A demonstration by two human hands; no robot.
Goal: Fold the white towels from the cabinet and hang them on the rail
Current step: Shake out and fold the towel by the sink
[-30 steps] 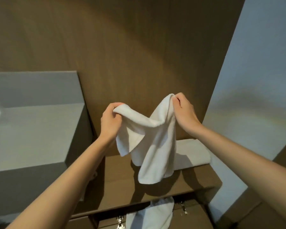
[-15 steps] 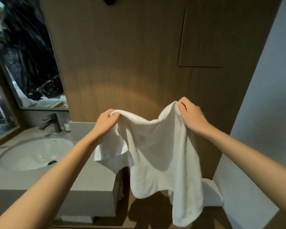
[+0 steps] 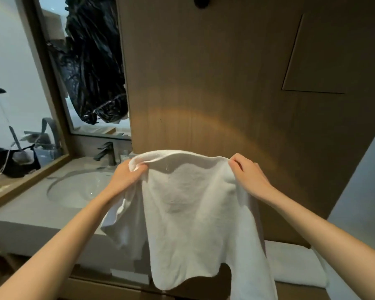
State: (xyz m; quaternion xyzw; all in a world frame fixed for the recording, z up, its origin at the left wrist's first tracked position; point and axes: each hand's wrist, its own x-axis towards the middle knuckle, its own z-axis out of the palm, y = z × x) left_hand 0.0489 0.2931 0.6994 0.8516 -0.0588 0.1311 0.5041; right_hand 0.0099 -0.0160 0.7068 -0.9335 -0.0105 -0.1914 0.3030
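Observation:
A white towel (image 3: 195,213) hangs spread out in front of me, held up by its top edge. My left hand (image 3: 128,177) grips the towel's upper left corner, with a loose flap drooping below my wrist. My right hand (image 3: 247,174) pinches the upper right corner. The top edge runs almost taut between the two hands. A second white towel (image 3: 294,265) lies folded on the low wooden shelf at the lower right, partly hidden behind the held one. No rail is in view.
A grey vanity counter (image 3: 30,215) with a round sink (image 3: 78,187) and dark faucet (image 3: 106,152) stands at the left. A mirror (image 3: 91,68) hangs above it. A brown wooden wall panel (image 3: 225,83) rises straight ahead, a pale wall (image 3: 364,191) at the right.
My view has lifted from the shelf to the wall and sink. My hands have drawn apart, and the bunched towel has opened out flat between them.

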